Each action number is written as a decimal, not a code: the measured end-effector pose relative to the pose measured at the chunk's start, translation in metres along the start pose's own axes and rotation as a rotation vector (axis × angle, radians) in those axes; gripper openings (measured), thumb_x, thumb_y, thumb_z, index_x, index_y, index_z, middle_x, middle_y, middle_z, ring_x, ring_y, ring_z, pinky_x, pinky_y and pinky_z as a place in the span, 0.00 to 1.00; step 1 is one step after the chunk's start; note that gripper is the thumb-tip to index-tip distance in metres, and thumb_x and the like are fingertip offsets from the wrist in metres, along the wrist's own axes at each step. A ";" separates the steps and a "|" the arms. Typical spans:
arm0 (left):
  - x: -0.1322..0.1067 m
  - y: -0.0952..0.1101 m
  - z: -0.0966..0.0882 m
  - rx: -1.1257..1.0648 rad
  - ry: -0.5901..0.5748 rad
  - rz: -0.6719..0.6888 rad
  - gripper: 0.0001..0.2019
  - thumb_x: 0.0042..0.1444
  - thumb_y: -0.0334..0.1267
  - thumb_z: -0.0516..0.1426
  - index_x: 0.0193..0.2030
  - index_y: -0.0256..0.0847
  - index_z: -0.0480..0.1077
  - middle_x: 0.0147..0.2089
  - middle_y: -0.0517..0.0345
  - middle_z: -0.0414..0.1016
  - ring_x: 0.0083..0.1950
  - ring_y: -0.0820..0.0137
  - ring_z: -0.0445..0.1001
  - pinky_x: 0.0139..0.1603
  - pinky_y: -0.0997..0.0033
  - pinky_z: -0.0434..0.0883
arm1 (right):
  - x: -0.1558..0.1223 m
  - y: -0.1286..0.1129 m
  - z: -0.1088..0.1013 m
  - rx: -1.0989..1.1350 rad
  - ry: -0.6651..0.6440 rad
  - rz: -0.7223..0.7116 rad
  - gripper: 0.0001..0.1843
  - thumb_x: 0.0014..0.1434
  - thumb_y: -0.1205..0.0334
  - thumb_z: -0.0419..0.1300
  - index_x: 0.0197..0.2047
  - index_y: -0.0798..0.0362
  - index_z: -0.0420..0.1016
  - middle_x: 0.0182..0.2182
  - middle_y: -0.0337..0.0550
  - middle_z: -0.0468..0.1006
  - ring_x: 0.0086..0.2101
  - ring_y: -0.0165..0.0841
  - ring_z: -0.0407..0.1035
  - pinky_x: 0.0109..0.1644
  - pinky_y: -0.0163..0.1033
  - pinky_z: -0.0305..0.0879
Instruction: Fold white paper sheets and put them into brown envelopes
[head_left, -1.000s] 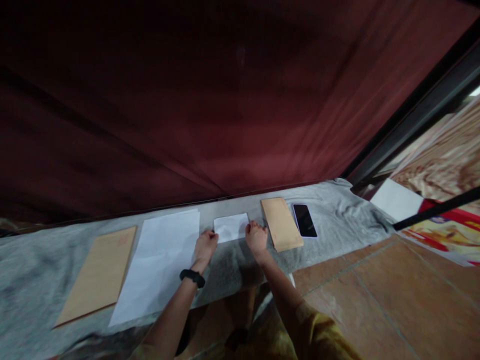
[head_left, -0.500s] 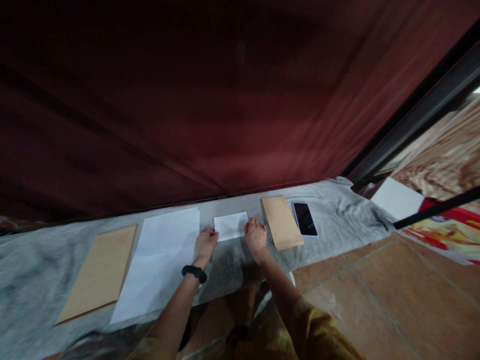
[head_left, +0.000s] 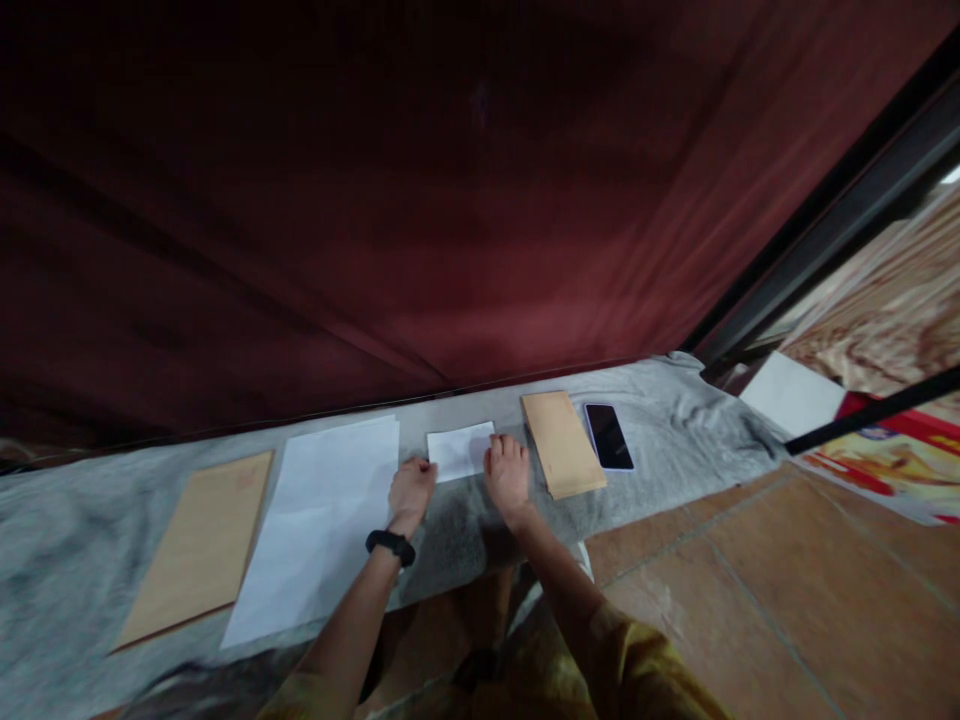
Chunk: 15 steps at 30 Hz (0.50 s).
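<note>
A small folded white paper (head_left: 459,450) lies on a grey cloth (head_left: 90,520) spread on the floor. My left hand (head_left: 411,490), with a black band on the wrist, presses its fingertips on the paper's left near corner. My right hand (head_left: 508,472) lies on the paper's right edge, fingers flat and spread. To the left is a large white sheet (head_left: 319,520), and beyond it a brown envelope (head_left: 199,545). Another brown envelope (head_left: 561,442) lies just right of my right hand.
A black phone (head_left: 609,437) lies on the cloth beside the right envelope. A dark red curtain (head_left: 450,200) hangs behind the cloth. Brown floor tiles (head_left: 787,590) are at the right, with a white sheet (head_left: 791,393) and colourful printed material (head_left: 885,455) farther right.
My right hand has slid slightly left over the folded paper's right edge. My left hand has stayed in place.
</note>
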<state>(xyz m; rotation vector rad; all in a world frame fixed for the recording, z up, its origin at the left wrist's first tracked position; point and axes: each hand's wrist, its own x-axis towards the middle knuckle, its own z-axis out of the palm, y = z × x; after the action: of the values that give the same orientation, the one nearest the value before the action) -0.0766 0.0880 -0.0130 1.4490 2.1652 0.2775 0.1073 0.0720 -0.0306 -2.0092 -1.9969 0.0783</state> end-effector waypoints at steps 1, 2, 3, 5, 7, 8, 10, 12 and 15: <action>0.000 0.000 0.000 0.005 0.001 0.000 0.12 0.60 0.45 0.55 0.41 0.43 0.77 0.43 0.49 0.83 0.46 0.58 0.80 0.39 0.68 0.69 | -0.003 -0.001 0.001 0.034 0.001 -0.067 0.20 0.72 0.63 0.47 0.63 0.55 0.67 0.58 0.57 0.73 0.56 0.42 0.67 0.60 0.49 0.60; 0.000 0.001 0.000 0.010 0.004 0.001 0.12 0.60 0.45 0.55 0.41 0.43 0.77 0.43 0.48 0.83 0.46 0.58 0.80 0.39 0.68 0.69 | -0.006 -0.003 0.003 0.069 -0.002 -0.137 0.21 0.72 0.63 0.47 0.65 0.55 0.66 0.62 0.56 0.70 0.59 0.41 0.64 0.63 0.48 0.58; 0.000 0.001 0.000 0.014 0.006 0.004 0.12 0.60 0.45 0.55 0.41 0.43 0.77 0.44 0.48 0.83 0.46 0.58 0.80 0.39 0.67 0.69 | -0.009 -0.004 0.006 0.099 -0.008 -0.201 0.22 0.73 0.61 0.48 0.66 0.54 0.65 0.65 0.54 0.67 0.62 0.41 0.61 0.65 0.47 0.56; -0.001 0.002 0.000 0.021 0.011 0.015 0.12 0.60 0.44 0.55 0.42 0.42 0.77 0.45 0.48 0.83 0.46 0.58 0.80 0.40 0.67 0.69 | -0.013 -0.007 0.010 0.130 -0.025 -0.281 0.23 0.73 0.59 0.47 0.68 0.53 0.64 0.68 0.50 0.64 0.66 0.40 0.57 0.68 0.48 0.53; -0.002 0.002 -0.001 0.026 0.016 0.031 0.12 0.61 0.44 0.55 0.42 0.42 0.77 0.45 0.48 0.83 0.47 0.59 0.80 0.41 0.67 0.69 | -0.015 -0.009 0.013 0.127 -0.038 -0.285 0.25 0.73 0.56 0.47 0.69 0.52 0.64 0.69 0.50 0.62 0.67 0.40 0.56 0.70 0.49 0.52; -0.002 0.002 -0.001 0.029 0.019 0.037 0.12 0.61 0.44 0.54 0.42 0.42 0.77 0.45 0.49 0.83 0.47 0.59 0.80 0.41 0.68 0.69 | -0.016 -0.010 0.015 0.120 -0.039 -0.268 0.25 0.73 0.55 0.47 0.69 0.52 0.63 0.69 0.50 0.62 0.68 0.40 0.55 0.70 0.50 0.52; -0.004 0.003 -0.001 0.039 0.023 0.039 0.12 0.62 0.44 0.54 0.42 0.43 0.76 0.44 0.49 0.83 0.46 0.59 0.80 0.40 0.68 0.69 | -0.017 -0.011 0.016 0.105 -0.036 -0.238 0.26 0.74 0.54 0.47 0.70 0.52 0.62 0.70 0.51 0.60 0.68 0.40 0.54 0.71 0.51 0.51; -0.006 0.005 -0.002 0.050 0.029 0.033 0.12 0.62 0.44 0.54 0.42 0.43 0.76 0.44 0.49 0.83 0.46 0.58 0.80 0.39 0.67 0.69 | -0.018 -0.012 0.018 0.095 -0.034 -0.233 0.27 0.74 0.53 0.46 0.71 0.52 0.61 0.71 0.52 0.58 0.69 0.41 0.53 0.71 0.52 0.49; -0.010 0.006 -0.003 0.060 0.039 0.023 0.12 0.63 0.45 0.53 0.43 0.43 0.75 0.44 0.48 0.82 0.47 0.57 0.80 0.39 0.66 0.69 | -0.019 -0.013 0.020 0.090 -0.027 -0.234 0.28 0.74 0.52 0.45 0.72 0.53 0.59 0.72 0.52 0.56 0.70 0.42 0.51 0.72 0.52 0.48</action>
<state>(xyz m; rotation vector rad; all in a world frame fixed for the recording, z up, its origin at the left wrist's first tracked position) -0.0698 0.0820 -0.0050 1.5143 2.2060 0.2529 0.0889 0.0566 -0.0495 -1.7173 -2.1888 0.1413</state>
